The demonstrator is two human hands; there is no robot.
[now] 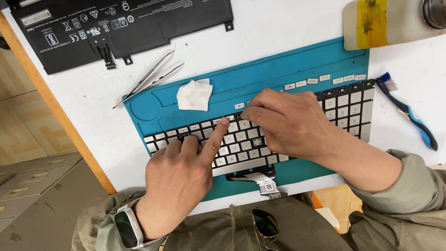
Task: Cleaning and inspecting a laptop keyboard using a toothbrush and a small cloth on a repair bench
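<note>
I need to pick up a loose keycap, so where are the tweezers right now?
In the head view the tweezers lie on the white table at upper left, just below the black battery pack and left of the white cloth pad, off the blue mat's corner.

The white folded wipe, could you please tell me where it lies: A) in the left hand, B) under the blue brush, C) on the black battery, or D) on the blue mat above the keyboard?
D: the white folded wipe rests on the blue mat, just above the keyboard.
</note>
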